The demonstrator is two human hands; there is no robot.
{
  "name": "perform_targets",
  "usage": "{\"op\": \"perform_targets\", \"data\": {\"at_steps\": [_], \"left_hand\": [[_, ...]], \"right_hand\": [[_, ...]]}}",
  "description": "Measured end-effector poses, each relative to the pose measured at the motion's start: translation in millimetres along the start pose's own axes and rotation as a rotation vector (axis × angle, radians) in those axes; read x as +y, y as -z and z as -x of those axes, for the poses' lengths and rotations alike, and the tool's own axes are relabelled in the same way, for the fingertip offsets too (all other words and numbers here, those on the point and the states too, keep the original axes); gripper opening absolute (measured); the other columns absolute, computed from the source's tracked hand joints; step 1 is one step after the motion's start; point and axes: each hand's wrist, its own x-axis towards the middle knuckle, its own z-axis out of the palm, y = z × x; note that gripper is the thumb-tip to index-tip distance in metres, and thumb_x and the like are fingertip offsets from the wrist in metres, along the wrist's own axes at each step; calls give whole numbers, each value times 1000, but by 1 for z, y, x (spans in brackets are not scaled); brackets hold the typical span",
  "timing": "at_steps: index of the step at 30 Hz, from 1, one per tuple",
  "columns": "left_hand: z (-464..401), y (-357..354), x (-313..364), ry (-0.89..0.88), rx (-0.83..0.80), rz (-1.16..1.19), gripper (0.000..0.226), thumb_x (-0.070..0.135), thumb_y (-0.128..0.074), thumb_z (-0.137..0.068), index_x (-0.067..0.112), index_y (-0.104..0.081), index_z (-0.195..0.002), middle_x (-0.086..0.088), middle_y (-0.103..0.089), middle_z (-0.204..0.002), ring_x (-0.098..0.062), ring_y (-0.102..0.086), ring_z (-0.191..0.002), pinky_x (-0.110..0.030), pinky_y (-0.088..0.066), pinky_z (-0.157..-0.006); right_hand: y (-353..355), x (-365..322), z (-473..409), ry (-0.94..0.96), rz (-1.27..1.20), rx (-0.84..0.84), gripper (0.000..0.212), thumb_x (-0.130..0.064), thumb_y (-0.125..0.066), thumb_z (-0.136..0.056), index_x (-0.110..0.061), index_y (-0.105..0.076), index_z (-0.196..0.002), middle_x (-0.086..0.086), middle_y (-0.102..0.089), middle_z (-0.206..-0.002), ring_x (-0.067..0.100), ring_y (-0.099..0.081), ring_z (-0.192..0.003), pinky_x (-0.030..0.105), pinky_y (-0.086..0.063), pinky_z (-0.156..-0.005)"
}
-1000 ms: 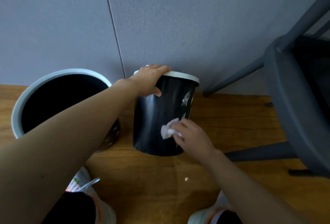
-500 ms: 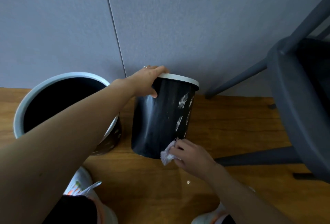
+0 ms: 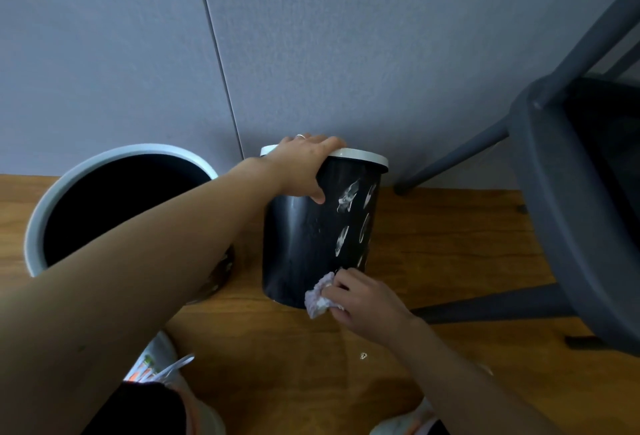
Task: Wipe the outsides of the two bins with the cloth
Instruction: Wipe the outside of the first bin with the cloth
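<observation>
Arms reach forward from the bottom of the head view toward a small black bin (image 3: 304, 244) with a white rim, which stands on the wooden floor (image 3: 433, 237) close to a grey wall (image 3: 346, 36). The left forearm stretches long and nearly straight across the picture, and the left hand (image 3: 301, 164) caps the near-left part of the rim, fingers draped over the top edge and the thumb pressed against the dark side wall, so the grip is clamped on the bin. The right arm comes in lower from the right with the wrist bent slightly; the right hand (image 3: 363, 299) pinches a crumpled pale cloth (image 3: 318, 297) between curled fingers and thumb, that grip closed tightly on the cloth, which is held against the bin's lower outside edge near the floor. White leaf-like marks show on the bin's right side. To the left stands a larger bin (image 3: 38, 223) with a pale rim and dark inside, partly hidden by the left forearm. A dark grey chair (image 3: 561, 199) fills the right side. Shoes (image 3: 156, 365) show at the bottom.
</observation>
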Motion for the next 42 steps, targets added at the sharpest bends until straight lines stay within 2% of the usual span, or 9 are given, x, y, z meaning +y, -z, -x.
{"op": "perform_targets", "data": {"at_steps": [7, 12, 17, 21, 26, 31, 36, 39, 42], "left_hand": [[4, -1, -14, 53, -5, 147, 83, 25, -85, -64, 34, -39, -133, 3, -53, -124, -25, -40, -119, -47, -31, -102], [6, -2, -14, 31, -10, -20, 90, 34, -80, -72, 40, -24, -141, -1, -46, -130, -29, -37, -122, -54, -34, -100], [5, -3, -14, 25, -25, -38, 91, 33, -79, -75, 41, -19, -143, -4, -45, -127, -31, -40, -119, -53, -38, -99], [7, -3, -13, 29, -23, -60, 91, 34, -78, -75, 40, -19, -144, -6, -44, -125, -32, -41, -118, -53, -38, -99], [6, -3, -7, -19, -16, -94, 87, 39, -74, -78, 39, -19, -145, -7, -45, -124, -31, -41, -118, -52, -37, -101], [6, -2, -10, 8, -31, -79, 91, 30, -77, -77, 38, -20, -146, -7, -44, -124, -32, -41, -118, -49, -36, -102], [5, -2, -8, -21, -29, -70, 89, 29, -76, -78, 39, -20, -146, -7, -45, -124, -31, -41, -118, -49, -36, -101], [4, -3, -8, -14, -26, -67, 90, 29, -77, -77, 38, -20, -146, -7, -45, -124, -31, -41, -119, -48, -35, -101], [5, -4, -9, -22, -20, -63, 90, 29, -77, -77, 39, -20, -146, -6, -46, -123, -30, -41, -117, -47, -36, -100]], "right_hand": [[0, -1, 3, 1, 15, 2, 14, -17, -60, -87, -18, -65, -100, -1, -60, -94, 12, -56, -83, 22, -52, -59], [-1, -4, 4, 3, 18, -36, 14, -17, -62, -86, -19, -64, -100, -2, -59, -96, 10, -56, -85, 21, -52, -59], [7, 3, -3, 31, 60, -80, 18, -18, -63, -86, -20, -63, -103, -3, -60, -101, 10, -57, -88, 16, -48, -63], [31, 18, -34, -145, 55, 130, 30, -23, -57, -92, -23, -56, -122, -2, -55, -115, 9, -53, -98, 22, -51, -74], [66, 27, -75, -259, 132, 343, 26, -24, -56, -93, -16, -60, -118, 4, -56, -108, 16, -54, -96, 23, -50, -75], [39, 7, -48, -182, 116, 126, 34, -23, -56, -93, -22, -55, -127, 2, -53, -121, 14, -53, -103, 27, -54, -77], [17, -9, -11, 85, 128, -47, 22, -11, -76, -73, -16, -68, -92, 2, -61, -89, 14, -57, -74, 22, -49, -51], [28, 3, -24, -5, 129, -17, 25, -17, -61, -89, -17, -63, -114, 2, -59, -108, 15, -55, -92, 27, -53, -67], [54, 22, -50, -176, 127, 213, 30, -22, -56, -93, -20, -58, -123, 2, -56, -115, 14, -52, -101, 28, -52, -77]]}}
